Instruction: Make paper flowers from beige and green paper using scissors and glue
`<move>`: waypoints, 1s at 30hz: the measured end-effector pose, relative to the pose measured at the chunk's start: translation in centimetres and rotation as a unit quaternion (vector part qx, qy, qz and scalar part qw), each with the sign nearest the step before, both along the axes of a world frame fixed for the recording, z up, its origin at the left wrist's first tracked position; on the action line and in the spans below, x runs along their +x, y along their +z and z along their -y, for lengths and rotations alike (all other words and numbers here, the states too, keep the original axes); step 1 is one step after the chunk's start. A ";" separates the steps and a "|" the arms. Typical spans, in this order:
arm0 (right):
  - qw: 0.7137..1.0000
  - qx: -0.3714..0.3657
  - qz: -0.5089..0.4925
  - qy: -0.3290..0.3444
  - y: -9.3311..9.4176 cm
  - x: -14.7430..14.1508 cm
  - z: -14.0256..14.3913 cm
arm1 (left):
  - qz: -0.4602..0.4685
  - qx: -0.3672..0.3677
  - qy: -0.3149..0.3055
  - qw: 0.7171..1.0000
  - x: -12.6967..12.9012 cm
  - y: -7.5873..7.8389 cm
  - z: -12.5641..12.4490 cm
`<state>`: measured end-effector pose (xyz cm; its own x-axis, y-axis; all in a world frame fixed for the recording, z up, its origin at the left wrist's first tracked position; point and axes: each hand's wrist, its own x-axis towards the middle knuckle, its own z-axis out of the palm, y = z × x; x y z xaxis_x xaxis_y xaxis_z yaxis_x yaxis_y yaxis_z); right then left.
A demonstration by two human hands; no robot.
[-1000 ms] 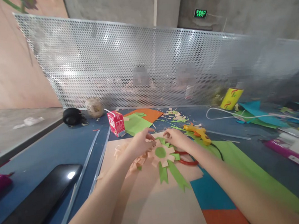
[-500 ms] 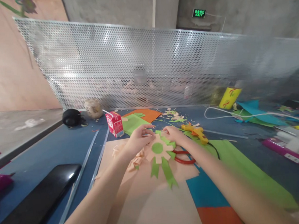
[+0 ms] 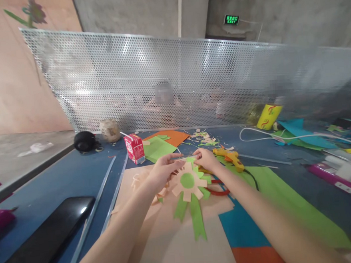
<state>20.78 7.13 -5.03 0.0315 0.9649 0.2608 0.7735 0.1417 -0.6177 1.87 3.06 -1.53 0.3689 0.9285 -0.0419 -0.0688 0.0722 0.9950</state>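
Here, going from the left: one dark tablet (image 3: 41,233) lies flat at the table's near left edge, two clear strips (image 3: 107,192) run away from it, and further back stand a black round thing (image 3: 84,141), a brownish ball (image 3: 109,129) and one red drink carton (image 3: 134,148) with its straw.

The left hand (image 3: 162,170) has its fingers closed in a pinch on the upper left rim of the one paper rosette (image 3: 188,182). The rosette sits between the two hands, just below their fingertips. It looks lifted a little off the peach sheet (image 3: 177,243), though I cannot tell that for sure. Its long axis runs from the pinched top edge down toward the person, with two green ribbon tails (image 3: 195,216) trailing at the near end. Some peach paper curls (image 3: 155,193) lie under the left wrist.

The right hand (image 3: 206,160) pinches the top rim just beside the left; both are equally near.

Rightward, one pair of red-handled scissors (image 3: 218,190) peeks from under the right forearm. Beyond it are one yellow glue gun (image 3: 231,156), a green sheet (image 3: 288,203) and a yellow cup (image 3: 270,117).
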 end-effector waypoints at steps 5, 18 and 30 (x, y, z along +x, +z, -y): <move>0.998 0.049 -0.045 0.022 1.6 0.1 0.9 | -0.037 -0.019 -0.013 0.999 0.9 0.2 1.0; 0.978 0.093 -0.138 0.126 2.9 -1.5 5.3 | -0.181 0.180 0.087 0.963 0.4 0.9 1.2; 0.965 0.018 -0.200 0.171 3.7 -3.1 7.5 | 0.056 0.075 0.130 0.987 2.6 0.1 2.8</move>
